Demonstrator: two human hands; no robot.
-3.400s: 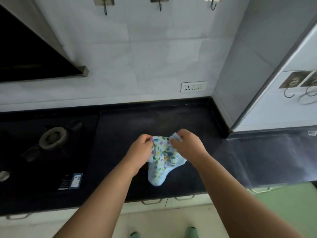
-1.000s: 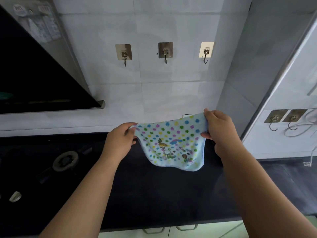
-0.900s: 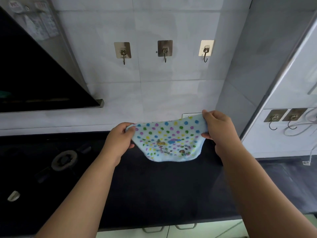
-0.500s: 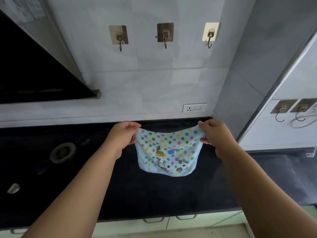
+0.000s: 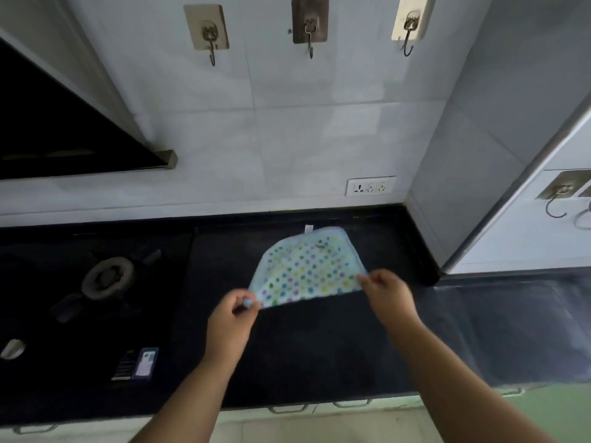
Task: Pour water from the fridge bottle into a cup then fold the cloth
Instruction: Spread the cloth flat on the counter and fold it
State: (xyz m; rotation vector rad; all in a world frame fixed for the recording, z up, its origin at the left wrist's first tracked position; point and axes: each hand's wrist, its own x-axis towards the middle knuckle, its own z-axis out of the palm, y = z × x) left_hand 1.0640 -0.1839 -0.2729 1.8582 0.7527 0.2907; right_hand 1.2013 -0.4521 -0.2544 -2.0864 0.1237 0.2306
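Observation:
The cloth (image 5: 308, 268) is light blue with coloured dots and is spread out over the black counter (image 5: 319, 353), its far edge towards the wall with a small white tag showing. My left hand (image 5: 232, 318) pinches its near left corner. My right hand (image 5: 385, 290) pinches its near right corner. The near edge is stretched between both hands, slightly above the counter. No bottle or cup is in view.
A gas stove burner (image 5: 107, 278) sits on the counter to the left, under a black hood (image 5: 57, 132). Three wall hooks (image 5: 308, 25) hang on the tiled wall above a socket (image 5: 371, 186). A tall grey cabinet side (image 5: 499, 129) bounds the counter on the right.
The cloth hung in the air between my hands; both hands have come down and forward, and it now lies spread flat over the counter.

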